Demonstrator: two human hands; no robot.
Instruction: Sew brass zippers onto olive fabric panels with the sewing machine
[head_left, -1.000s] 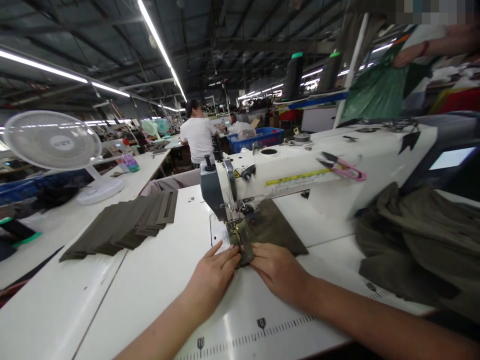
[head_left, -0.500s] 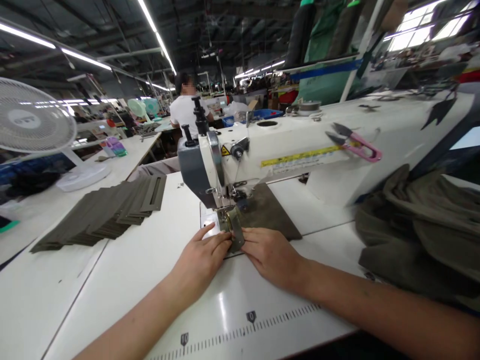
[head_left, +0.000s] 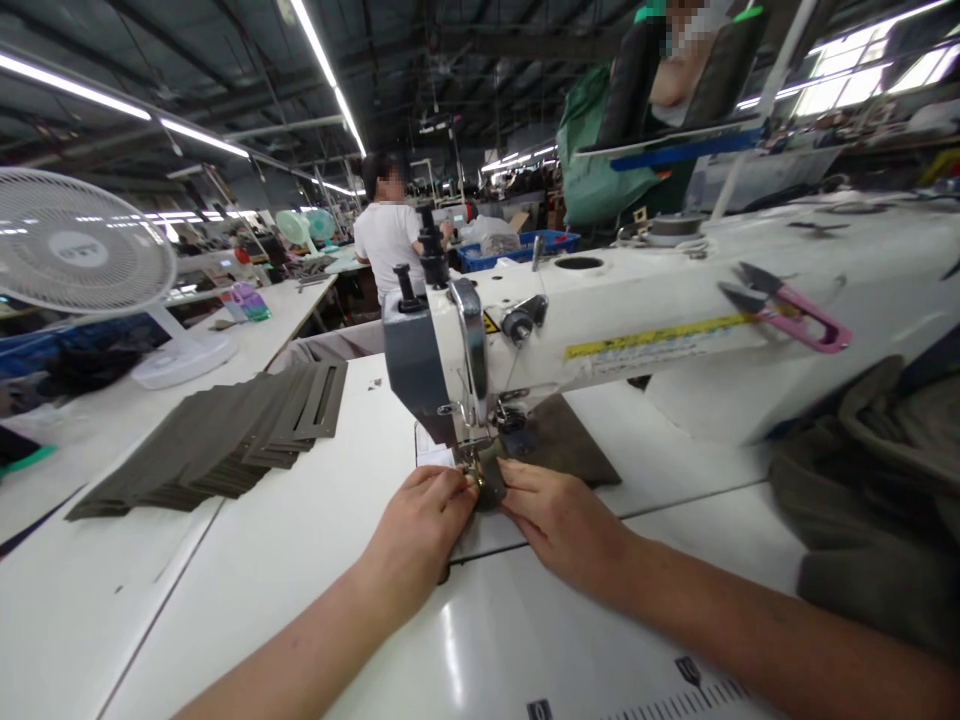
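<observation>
A white sewing machine (head_left: pixel 645 320) stands before me, its needle and presser foot (head_left: pixel 474 462) down at a dark olive fabric panel (head_left: pixel 574 445). The panel lies flat under the machine head, and a narrow end of it shows between my fingertips. My left hand (head_left: pixel 420 530) is closed at the left of the foot, fingers bent onto the fabric's edge. On the right, my right hand (head_left: pixel 559 510) presses its fingers together on the fabric close to the foot. My fingers and the foot hide the exact stitching spot.
Left on the white table (head_left: pixel 300 580) lies a fanned stack of olive fabric pieces (head_left: pixel 217 430); a fan (head_left: pixel 82 250) stands behind it. Pink-handled thread snips (head_left: pixel 795 312) rest on the machine arm. Olive cloth (head_left: pixel 870 500) is heaped at right. A person in white (head_left: pixel 388 240) is further back.
My view has shifted, so the machine sits further right. My left hand's outstretched finger has drawn in beside the foot. Less of the fabric's near end shows between my hands.
</observation>
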